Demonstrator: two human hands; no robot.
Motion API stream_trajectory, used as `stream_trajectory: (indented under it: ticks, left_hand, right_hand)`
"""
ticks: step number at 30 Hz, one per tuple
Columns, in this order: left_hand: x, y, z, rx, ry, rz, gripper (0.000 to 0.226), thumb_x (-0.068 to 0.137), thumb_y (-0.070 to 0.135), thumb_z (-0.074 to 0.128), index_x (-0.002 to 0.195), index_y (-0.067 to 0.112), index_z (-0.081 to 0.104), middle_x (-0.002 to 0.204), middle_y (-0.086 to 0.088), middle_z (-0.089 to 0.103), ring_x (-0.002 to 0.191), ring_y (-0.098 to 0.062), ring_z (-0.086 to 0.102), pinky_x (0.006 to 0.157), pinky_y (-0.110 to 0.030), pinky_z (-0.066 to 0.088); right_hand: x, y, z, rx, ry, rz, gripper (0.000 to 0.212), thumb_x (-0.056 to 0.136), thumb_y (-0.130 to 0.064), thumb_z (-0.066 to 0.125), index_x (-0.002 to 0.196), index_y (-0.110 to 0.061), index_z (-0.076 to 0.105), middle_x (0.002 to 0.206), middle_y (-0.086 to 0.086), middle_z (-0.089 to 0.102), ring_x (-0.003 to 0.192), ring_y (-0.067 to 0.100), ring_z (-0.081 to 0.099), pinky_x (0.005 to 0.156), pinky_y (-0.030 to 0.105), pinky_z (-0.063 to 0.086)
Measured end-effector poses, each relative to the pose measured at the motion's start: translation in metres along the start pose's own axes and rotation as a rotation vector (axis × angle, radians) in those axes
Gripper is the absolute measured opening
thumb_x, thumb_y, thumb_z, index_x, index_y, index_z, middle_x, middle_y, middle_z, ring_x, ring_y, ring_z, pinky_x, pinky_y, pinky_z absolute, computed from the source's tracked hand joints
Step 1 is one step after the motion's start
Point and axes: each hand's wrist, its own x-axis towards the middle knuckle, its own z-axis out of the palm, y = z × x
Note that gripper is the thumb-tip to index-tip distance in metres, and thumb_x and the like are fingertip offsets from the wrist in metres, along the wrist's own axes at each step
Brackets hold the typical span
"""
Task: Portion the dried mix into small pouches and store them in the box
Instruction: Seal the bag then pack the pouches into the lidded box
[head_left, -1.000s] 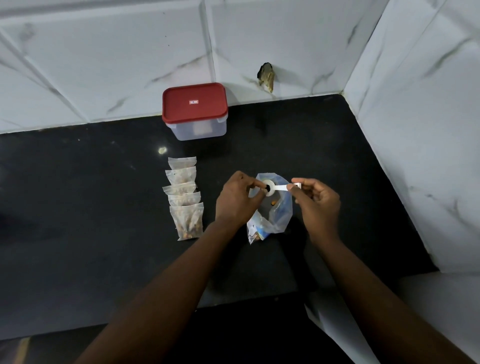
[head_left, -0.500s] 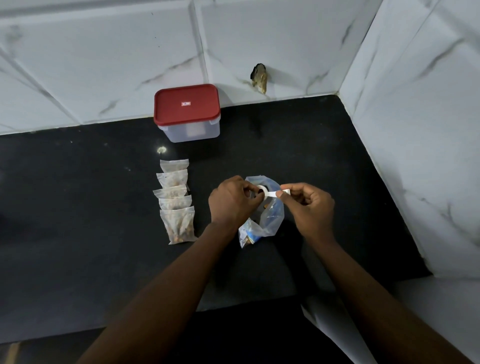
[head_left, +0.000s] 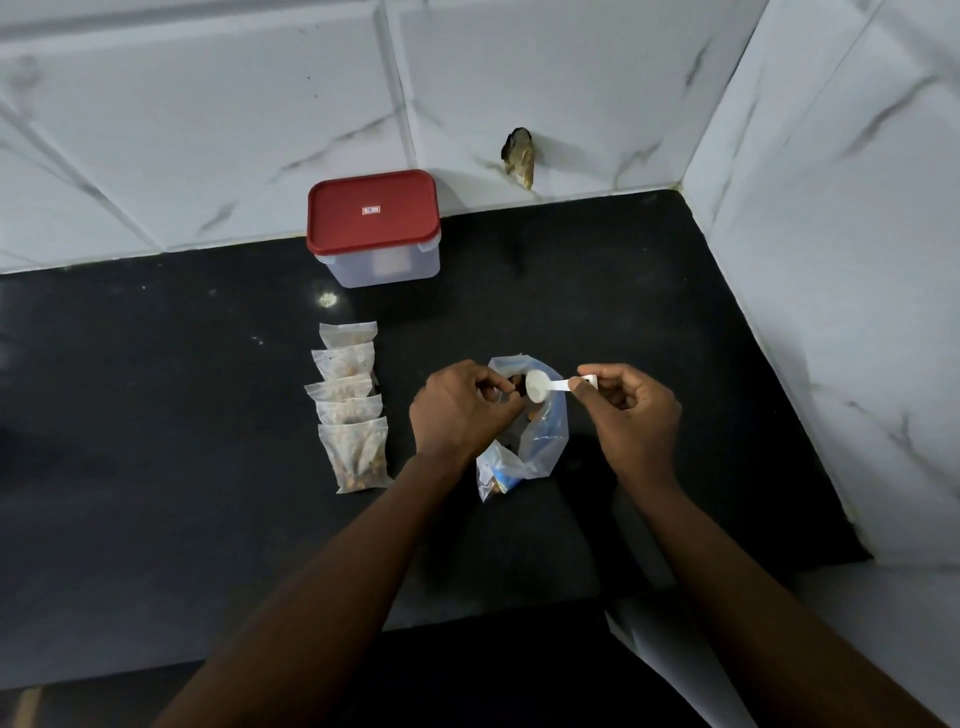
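Observation:
A clear plastic bag (head_left: 540, 441) of dried mix stands open on the black counter (head_left: 156, 467). My left hand (head_left: 457, 410) pinches the bag's rim at its left side. My right hand (head_left: 628, 415) pinches the handle of a small white scoop (head_left: 537, 387), whose bowl hangs over the bag's mouth. Several small filled pouches (head_left: 350, 405) lie in an overlapping column to the left of my left hand. A clear box with a red lid (head_left: 371, 218) stands shut at the back against the wall.
White marble-look tiled walls (head_left: 831, 260) close the counter at the back and right. A dark broken spot (head_left: 519, 156) marks the back wall. The counter's front edge runs under my forearms.
The scoop's bowl has turned and lifted a little at the bag's mouth, its white inside now facing up. My hands keep their grips; the camera has shifted slightly.

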Motion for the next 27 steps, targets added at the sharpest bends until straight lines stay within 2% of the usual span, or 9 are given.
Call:
stream_trajectory:
  ticks: [5,9,12,15,19,22,25,27]
  left_hand:
    - [-0.004,-0.004,-0.003,0.014,-0.035,0.024,0.008,0.085,0.034,0.078,0.092,0.032,0.076,0.09,0.018,0.068,0.078,0.003,0.061,0.071,-0.023,0.054]
    - [-0.005,-0.002,-0.006,-0.022,0.018,0.002,0.006,0.087,0.036,0.075,0.089,0.031,0.074,0.089,0.017,0.067,0.075,0.001,0.061,0.062,-0.019,0.046]
    - [-0.001,0.0,-0.008,-0.121,0.025,-0.007,0.012,0.088,0.038,0.075,0.096,0.029,0.073,0.091,0.015,0.069,0.081,-0.003,0.065,0.067,-0.02,0.053]
    - [0.009,0.003,-0.01,-0.294,0.03,-0.104,0.009,0.095,0.035,0.07,0.097,0.027,0.074,0.09,0.014,0.071,0.083,-0.001,0.068,0.073,-0.022,0.056]
    - [0.025,0.008,-0.015,-0.525,-0.001,-0.209,0.023,0.102,0.037,0.062,0.099,0.018,0.075,0.092,0.002,0.077,0.078,-0.009,0.074,0.071,-0.025,0.059]
    - [0.034,0.012,-0.021,-0.795,-0.077,-0.35,0.033,0.102,0.042,0.06,0.104,0.013,0.076,0.094,-0.003,0.08,0.086,-0.016,0.077,0.071,-0.027,0.059]
    - [0.043,0.013,-0.026,-1.074,-0.118,-0.48,0.025,0.102,0.032,0.063,0.109,0.012,0.075,0.099,-0.01,0.08,0.092,-0.022,0.077,0.073,-0.028,0.059]
    - [0.05,0.011,-0.029,-1.161,-0.111,-0.501,0.019,0.099,0.025,0.067,0.11,0.012,0.076,0.105,-0.012,0.079,0.099,-0.024,0.075,0.077,-0.029,0.059]
  right_hand:
    - [0.002,0.001,0.0,-0.009,-0.013,-0.013,0.018,0.085,-0.016,0.08,0.099,-0.028,0.075,0.088,-0.011,0.075,0.083,0.004,0.072,0.072,0.022,0.059]
    - [0.004,-0.003,0.002,0.012,-0.023,-0.021,0.02,0.085,-0.015,0.08,0.096,-0.03,0.074,0.089,-0.01,0.076,0.083,0.005,0.072,0.074,0.025,0.06]
    - [0.007,-0.009,0.005,0.024,-0.037,-0.024,0.022,0.085,-0.015,0.08,0.095,-0.033,0.073,0.089,-0.011,0.075,0.085,0.004,0.072,0.075,0.025,0.061]
    - [0.011,-0.016,0.008,0.048,-0.052,-0.062,0.024,0.085,-0.015,0.08,0.095,-0.035,0.073,0.087,-0.011,0.075,0.082,0.005,0.072,0.073,0.024,0.061]
    - [0.016,-0.025,0.012,0.045,-0.122,-0.189,0.021,0.084,-0.015,0.08,0.101,-0.027,0.075,0.088,-0.012,0.075,0.082,0.004,0.072,0.072,0.017,0.057]
    - [0.02,-0.029,0.016,0.02,-0.193,-0.292,0.022,0.083,-0.014,0.08,0.103,-0.023,0.075,0.092,-0.013,0.075,0.084,0.004,0.073,0.074,0.017,0.057]
    - [0.025,-0.028,0.021,0.004,-0.251,-0.336,0.023,0.083,-0.009,0.081,0.101,-0.022,0.075,0.094,-0.011,0.075,0.088,0.006,0.073,0.076,0.021,0.058]
    - [0.029,-0.027,0.026,-0.003,-0.286,-0.292,0.024,0.081,-0.008,0.083,0.099,-0.021,0.076,0.094,-0.01,0.076,0.09,0.006,0.073,0.078,0.022,0.059]
